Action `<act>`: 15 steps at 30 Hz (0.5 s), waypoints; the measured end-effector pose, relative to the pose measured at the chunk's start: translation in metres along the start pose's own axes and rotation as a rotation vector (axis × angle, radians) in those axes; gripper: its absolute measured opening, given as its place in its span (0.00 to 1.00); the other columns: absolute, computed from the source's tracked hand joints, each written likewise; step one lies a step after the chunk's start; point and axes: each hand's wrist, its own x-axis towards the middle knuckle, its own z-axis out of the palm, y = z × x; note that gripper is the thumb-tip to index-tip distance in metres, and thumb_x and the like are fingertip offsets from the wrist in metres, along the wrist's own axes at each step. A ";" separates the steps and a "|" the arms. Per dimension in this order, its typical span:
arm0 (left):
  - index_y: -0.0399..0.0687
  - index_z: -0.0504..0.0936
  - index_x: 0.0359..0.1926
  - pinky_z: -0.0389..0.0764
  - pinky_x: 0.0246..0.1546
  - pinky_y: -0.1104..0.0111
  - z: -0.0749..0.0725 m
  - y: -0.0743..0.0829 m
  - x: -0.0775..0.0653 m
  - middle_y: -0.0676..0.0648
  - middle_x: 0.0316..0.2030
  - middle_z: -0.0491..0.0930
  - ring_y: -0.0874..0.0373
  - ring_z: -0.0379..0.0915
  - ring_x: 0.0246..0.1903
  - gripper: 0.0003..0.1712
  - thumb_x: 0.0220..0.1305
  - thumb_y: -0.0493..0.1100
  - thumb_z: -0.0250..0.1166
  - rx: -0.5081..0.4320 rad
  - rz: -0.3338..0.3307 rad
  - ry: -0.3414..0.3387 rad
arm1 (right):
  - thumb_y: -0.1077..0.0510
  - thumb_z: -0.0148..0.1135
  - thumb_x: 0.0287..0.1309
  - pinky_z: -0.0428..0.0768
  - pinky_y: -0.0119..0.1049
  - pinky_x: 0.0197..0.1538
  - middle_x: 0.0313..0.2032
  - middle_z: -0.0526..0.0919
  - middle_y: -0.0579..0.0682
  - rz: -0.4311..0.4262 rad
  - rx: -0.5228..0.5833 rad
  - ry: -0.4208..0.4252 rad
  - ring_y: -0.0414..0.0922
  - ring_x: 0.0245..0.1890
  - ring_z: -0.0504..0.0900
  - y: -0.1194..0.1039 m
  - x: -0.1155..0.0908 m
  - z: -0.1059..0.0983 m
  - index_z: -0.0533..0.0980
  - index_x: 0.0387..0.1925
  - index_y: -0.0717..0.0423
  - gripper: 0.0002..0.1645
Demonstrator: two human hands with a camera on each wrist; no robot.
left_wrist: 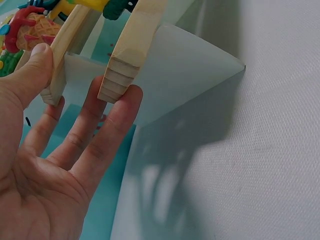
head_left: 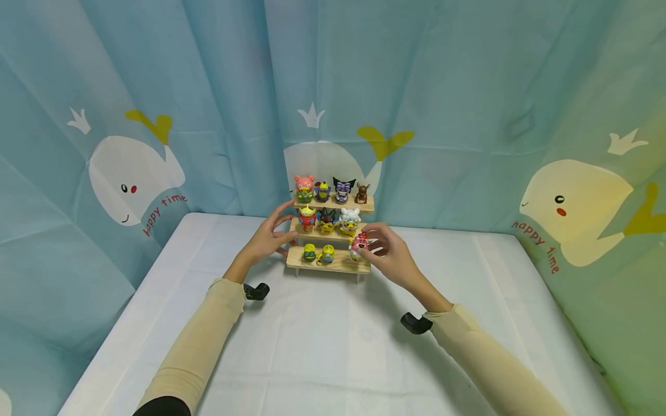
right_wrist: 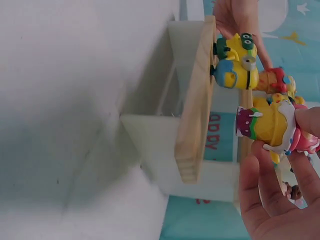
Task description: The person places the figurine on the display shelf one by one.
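Observation:
My left hand [head_left: 266, 238] holds the left end of a three-tier wooden display stand [head_left: 340, 264]. Its thumb and index finger bracket the end of the middle board [left_wrist: 59, 75], and the other fingertips touch the bottom board [left_wrist: 131, 47]. My right hand [head_left: 392, 257] pinches a small toy figure [right_wrist: 272, 125] with a yellow body, pink hood and purple base. That figure hangs over the right part of the bottom tier, its base a little above the board. On the same tier, to the left, stand a green-and-yellow figure [head_left: 309, 252] and a minion figure [head_left: 328, 253].
Three figures, including one in red [head_left: 307, 218], stand on the middle tier. Several more, among them a pink one [head_left: 304, 189] and a brown one [head_left: 362, 194], line the top tier. A white cloth-covered table [head_left: 322, 341] lies below, with a blue whale-print curtain [head_left: 442, 86] behind.

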 end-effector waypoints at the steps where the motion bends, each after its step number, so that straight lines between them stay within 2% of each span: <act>1: 0.75 0.49 0.81 0.84 0.32 0.37 0.000 0.000 0.000 0.36 0.79 0.51 0.33 0.80 0.53 0.47 0.74 0.41 0.65 0.000 0.000 0.001 | 0.69 0.69 0.64 0.87 0.46 0.46 0.52 0.84 0.66 0.003 0.004 -0.003 0.63 0.45 0.85 -0.004 0.000 0.001 0.72 0.61 0.69 0.27; 5: 0.77 0.51 0.81 0.85 0.31 0.39 0.000 0.000 -0.001 0.35 0.78 0.52 0.36 0.82 0.52 0.46 0.74 0.41 0.65 -0.005 -0.003 0.002 | 0.70 0.69 0.64 0.86 0.53 0.47 0.51 0.84 0.66 0.011 0.022 -0.012 0.60 0.44 0.85 -0.021 -0.003 0.005 0.72 0.60 0.71 0.26; 8: 0.78 0.52 0.80 0.86 0.31 0.41 0.000 0.000 -0.001 0.35 0.78 0.52 0.39 0.83 0.51 0.46 0.74 0.41 0.65 -0.009 -0.003 0.003 | 0.70 0.68 0.64 0.85 0.56 0.48 0.51 0.84 0.67 0.008 0.024 -0.013 0.59 0.43 0.85 -0.025 -0.003 0.008 0.72 0.60 0.71 0.25; 15: 0.74 0.51 0.81 0.85 0.31 0.40 0.000 0.001 0.000 0.34 0.78 0.52 0.40 0.83 0.51 0.46 0.74 0.39 0.65 -0.007 0.003 0.003 | 0.70 0.68 0.63 0.86 0.50 0.47 0.49 0.85 0.66 -0.003 0.015 0.009 0.60 0.42 0.85 -0.022 -0.002 0.015 0.72 0.58 0.71 0.24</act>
